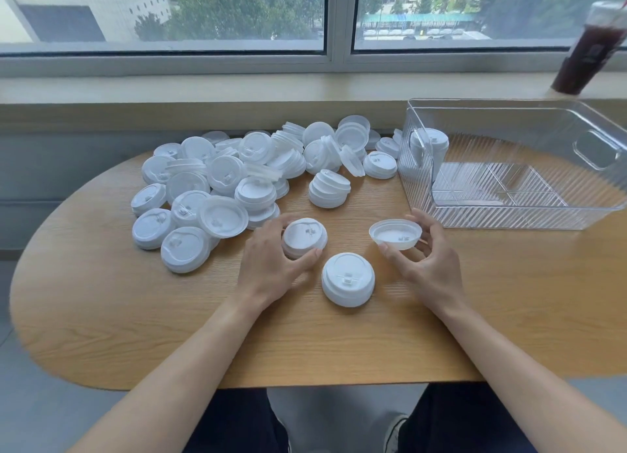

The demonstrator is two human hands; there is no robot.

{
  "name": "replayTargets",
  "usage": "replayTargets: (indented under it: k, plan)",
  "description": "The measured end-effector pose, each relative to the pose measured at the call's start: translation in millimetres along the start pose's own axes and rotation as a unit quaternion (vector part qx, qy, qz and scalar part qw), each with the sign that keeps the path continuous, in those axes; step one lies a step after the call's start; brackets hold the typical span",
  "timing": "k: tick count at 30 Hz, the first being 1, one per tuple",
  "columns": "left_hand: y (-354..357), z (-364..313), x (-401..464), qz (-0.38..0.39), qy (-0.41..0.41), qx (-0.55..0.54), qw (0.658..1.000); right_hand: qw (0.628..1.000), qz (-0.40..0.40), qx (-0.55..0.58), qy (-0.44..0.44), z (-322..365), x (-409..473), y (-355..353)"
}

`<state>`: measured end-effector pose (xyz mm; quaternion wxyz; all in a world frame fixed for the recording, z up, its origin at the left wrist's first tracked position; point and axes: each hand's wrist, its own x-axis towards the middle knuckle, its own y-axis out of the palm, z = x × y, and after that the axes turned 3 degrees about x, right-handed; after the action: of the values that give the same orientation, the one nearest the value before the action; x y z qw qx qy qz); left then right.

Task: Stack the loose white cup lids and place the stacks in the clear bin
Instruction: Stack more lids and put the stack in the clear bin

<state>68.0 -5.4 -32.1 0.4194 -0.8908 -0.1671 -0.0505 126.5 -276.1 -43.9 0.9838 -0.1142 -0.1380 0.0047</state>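
The right hand (425, 266) pinches an upturned white plastic cup lid (395, 234) by its rim; the left hand (271, 259) grips a dome-up lid (304, 237). Flipped and seated squarely, they should nest on the short stack (348, 279) between, mid-desk (101, 300), the clear ribbed bin (509, 195) at the right edge

daylight from window (169, 11) | soft shadows | edges warped, blurred

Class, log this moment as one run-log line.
left hand: grips upright lid | right hand: holds inverted lid | clear bin: one stack inside
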Motion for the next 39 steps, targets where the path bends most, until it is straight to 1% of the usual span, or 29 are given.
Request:
replayTargets:
  k: [2,3,4,8,12,15,17,19,21,24,27,29,32,36,39]
  plan:
    - [-12.1,-0.9,2.4,0.065,-0.005,-0.115,0.991,1.000,-0.008,0.019,0.016,-0.3,0.7,-0.1]
    - [-17.6,-2.2,3.4,0.101,0.005,-0.149,0.984,1.000,-0.008,0.023,0.018,-0.2,0.8,0.3]
    - [-21.8,-4.1,4.1,0.129,0.021,-0.161,0.978,1.000,-0.009,0.024,0.017,0.2,0.4,0.6]
    - [-27.9,-15.4,3.5,0.200,0.089,-0.143,0.965,1.000,-0.010,0.012,0.006,5.3,-1.9,0.5]
    - [-24.0,-27.9,0.9,0.262,0.134,-0.064,0.954,1.000,-0.004,0.001,0.004,8.2,-3.0,-0.2]
    - [-20.0,-32.6,-3.6,0.285,0.149,-0.023,0.947,1.000,-0.004,-0.007,-0.005,10.6,-3.3,-0.2]
    - [-19.4,-34.9,-6.7,0.286,0.153,-0.013,0.946,1.000,-0.006,-0.009,-0.010,10.8,-3.6,-0.3]
    - [-17.0,-38.3,-12.1,0.267,0.154,-0.008,0.951,1.000,-0.007,-0.012,-0.013,10.0,-3.2,0.1]
    - [-10.8,-43.2,-20.1,0.226,0.142,0.003,0.964,1.000,-0.006,-0.017,-0.015,9.1,-2.2,0.8]
    - [0.8,-50.7,-33.1,0.160,0.098,0.030,0.982,1.000,-0.007,0.001,-0.009,8.1,-1.0,1.6]
    - [9.1,-54.6,-39.2,0.123,0.098,0.071,0.985,1.000,-0.010,0.014,-0.010,7.6,-0.4,1.2]
    - [10.1,-54.8,-38.9,0.108,0.096,0.056,0.988,1.000,-0.010,0.024,-0.014,7.3,-0.5,0.9]
    - [5.8,-52.2,-34.1,0.108,0.091,-0.001,0.990,0.999,-0.008,0.041,-0.003,6.0,-0.9,0.8]
    - [-6.4,-45.9,-25.0,0.136,0.071,-0.096,0.984,0.999,0.007,0.043,-0.002,4.9,0.2,-1.4]
    - [-15.7,-40.6,-19.0,0.163,0.075,-0.104,0.978,0.998,0.020,0.051,0.001,6.0,1.7,-5.1]
